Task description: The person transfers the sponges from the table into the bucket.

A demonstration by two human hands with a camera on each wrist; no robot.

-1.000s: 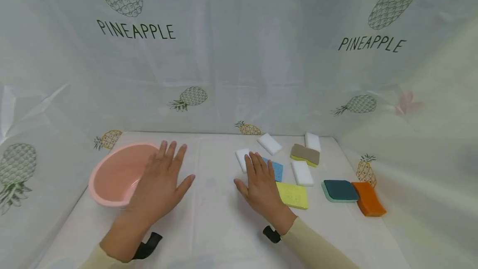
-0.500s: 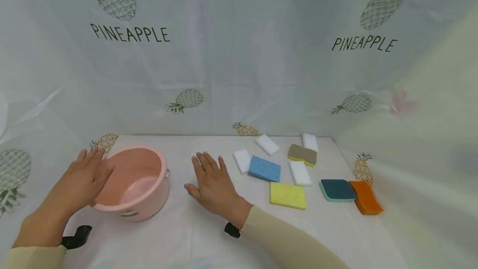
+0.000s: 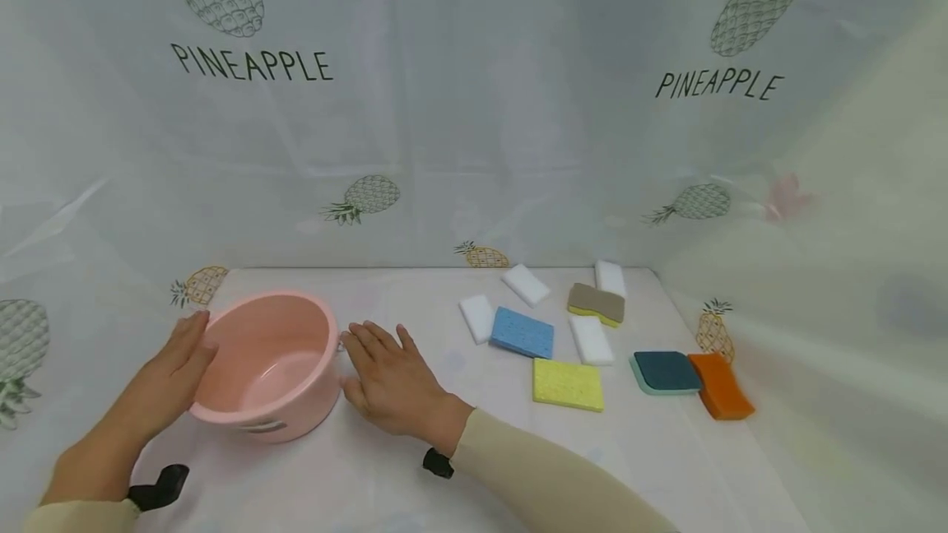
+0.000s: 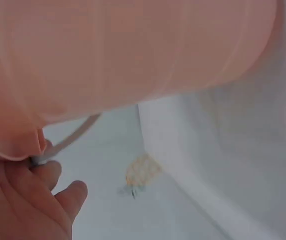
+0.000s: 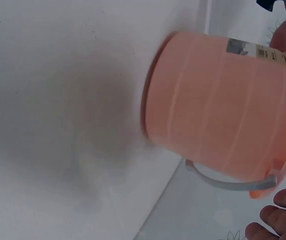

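A pink bucket [image 3: 311,408] stands upright at the left of the white table. My left hand [image 3: 166,377] is at its left rim, fingers fairly straight; the left wrist view shows the fingers touching or very near the rim by the grey handle [image 4: 75,136]. On the other side, my right hand [image 3: 396,389] is held flat beside the bucket's right wall, fingers extended. Its fingers [image 5: 277,217] appear just off the rim in the right wrist view, near where the handle joins; contact cannot be told. Neither hand grips anything.
Right of centre lie a blue sponge [image 3: 522,333], a yellow sponge [image 3: 568,385], several white foam blocks [image 3: 591,340] and a brown-and-yellow sponge [image 3: 596,304]. Farther right are a dark teal sponge [image 3: 668,373] and an orange one [image 3: 722,387]. A pineapple-printed sheet [image 3: 474,130] hangs behind.
My left hand has moved left from in front of the bucket to its left rim. My right hand has swept left from over the sponges to the bucket's right side.
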